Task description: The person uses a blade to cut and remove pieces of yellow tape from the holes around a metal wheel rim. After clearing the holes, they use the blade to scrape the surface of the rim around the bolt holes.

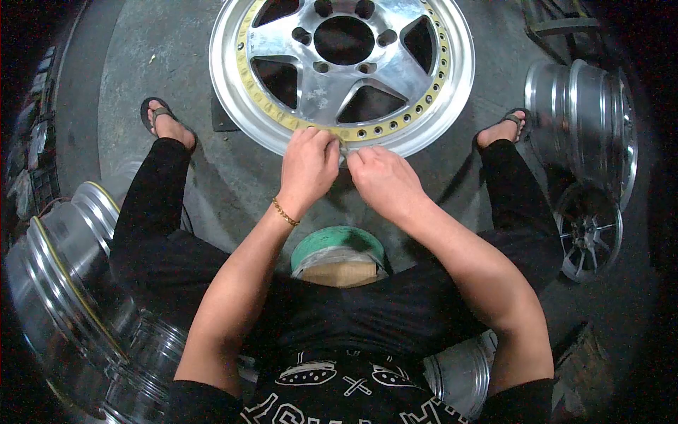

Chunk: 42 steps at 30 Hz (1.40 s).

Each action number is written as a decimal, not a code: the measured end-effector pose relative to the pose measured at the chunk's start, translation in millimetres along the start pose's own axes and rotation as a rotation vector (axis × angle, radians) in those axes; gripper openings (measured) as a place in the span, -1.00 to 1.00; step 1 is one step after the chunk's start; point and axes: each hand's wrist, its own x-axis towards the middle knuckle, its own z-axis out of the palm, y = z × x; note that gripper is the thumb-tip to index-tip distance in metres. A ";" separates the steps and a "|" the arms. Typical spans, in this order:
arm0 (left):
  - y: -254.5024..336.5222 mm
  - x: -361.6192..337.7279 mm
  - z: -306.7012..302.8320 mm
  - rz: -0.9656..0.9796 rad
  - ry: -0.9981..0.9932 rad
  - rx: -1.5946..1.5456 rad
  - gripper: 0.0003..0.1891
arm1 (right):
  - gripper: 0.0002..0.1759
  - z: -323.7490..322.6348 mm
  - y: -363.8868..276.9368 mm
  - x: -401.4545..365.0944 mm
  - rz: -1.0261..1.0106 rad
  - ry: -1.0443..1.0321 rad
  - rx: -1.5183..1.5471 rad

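Note:
A large silver wheel rim (325, 92) with star-shaped spokes lies in front of me, a yellow ring (272, 108) running round its face. Dark bolt holes show along the ring's right side. My left hand (309, 164) is closed at the near edge of the ring, its fingers curled. Close beside it, my right hand (385, 177) is also closed, at the rim's outer lip. Between the fingertips there is something small and greyish that I cannot make out.
Below my hands stands a round green container (308, 249) with cardboard on it. More rims (53, 261) are stacked at the left, and others (579, 127) stand at the right beside a smaller spoked wheel (588, 233). My sandalled feet flank the big rim.

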 end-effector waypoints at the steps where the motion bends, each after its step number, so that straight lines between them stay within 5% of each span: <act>1: -0.1 0.2 0.2 0.000 0.000 0.000 -0.88 | -0.88 0.0 0.0 0.1 0.000 0.000 0.000; 42: -2.0 2.2 -1.5 -0.038 0.054 -0.071 -0.87 | -0.88 0.6 1.2 0.1 -0.005 0.003 0.034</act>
